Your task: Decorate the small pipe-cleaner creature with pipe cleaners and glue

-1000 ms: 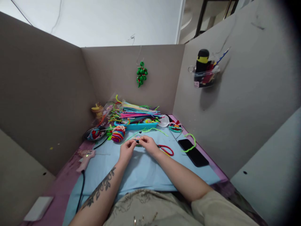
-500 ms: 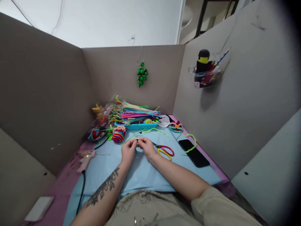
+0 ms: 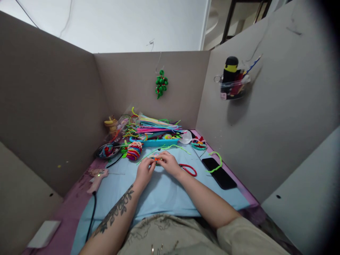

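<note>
Fingertips of my left hand (image 3: 143, 173) and my right hand (image 3: 170, 165) pinch a small multicoloured craft piece (image 3: 156, 159) between them, just above the blue cloth (image 3: 164, 194). Orange shows on it; the fingers cover much of the rest. Red-handled scissors (image 3: 191, 170) lie under and beside my right wrist, their blades hidden by it. Behind my hands, a bright green pipe cleaner (image 3: 175, 145) stretches across the cloth. Left of them sits a striped rainbow bundle (image 3: 134, 151).
A blue tray (image 3: 154, 142) heaped with pipe cleaners (image 3: 156, 128) stands at the back. On the left lie a pink glue gun (image 3: 97, 180) with its cord and a dark bowl (image 3: 99, 153). A black phone (image 3: 220, 173) is at right. Grey panels (image 3: 148, 88) enclose the table.
My right hand has turned and shifted slightly right, its fingers more spread over the piece. Orange now shows between the fingertips. The scissors' yellow handle has become hidden by my right forearm.
</note>
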The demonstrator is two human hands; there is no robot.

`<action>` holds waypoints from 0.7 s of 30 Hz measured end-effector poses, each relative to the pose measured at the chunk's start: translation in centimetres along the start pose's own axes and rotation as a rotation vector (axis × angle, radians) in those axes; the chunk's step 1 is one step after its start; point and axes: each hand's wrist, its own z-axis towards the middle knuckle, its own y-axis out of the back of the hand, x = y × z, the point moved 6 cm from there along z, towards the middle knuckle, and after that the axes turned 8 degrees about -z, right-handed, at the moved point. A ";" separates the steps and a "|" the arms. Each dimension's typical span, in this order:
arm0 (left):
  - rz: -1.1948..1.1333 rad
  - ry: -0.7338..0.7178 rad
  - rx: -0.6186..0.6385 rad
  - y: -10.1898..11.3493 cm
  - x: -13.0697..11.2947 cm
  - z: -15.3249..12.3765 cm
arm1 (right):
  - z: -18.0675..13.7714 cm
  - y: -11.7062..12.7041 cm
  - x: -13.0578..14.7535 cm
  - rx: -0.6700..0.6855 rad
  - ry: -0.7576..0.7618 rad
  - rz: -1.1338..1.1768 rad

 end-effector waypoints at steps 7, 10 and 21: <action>0.042 -0.042 0.025 -0.4 0.2 -0.3 | 0.0 -0.4 0.1 0.060 0.037 -0.059; -0.042 0.027 -0.023 -0.3 0.7 -0.2 | 0.2 -0.5 -0.5 0.045 -0.038 -0.015; 0.090 0.014 -0.046 0.3 0.2 -0.1 | 0.1 -0.3 -1.3 0.002 -0.131 0.046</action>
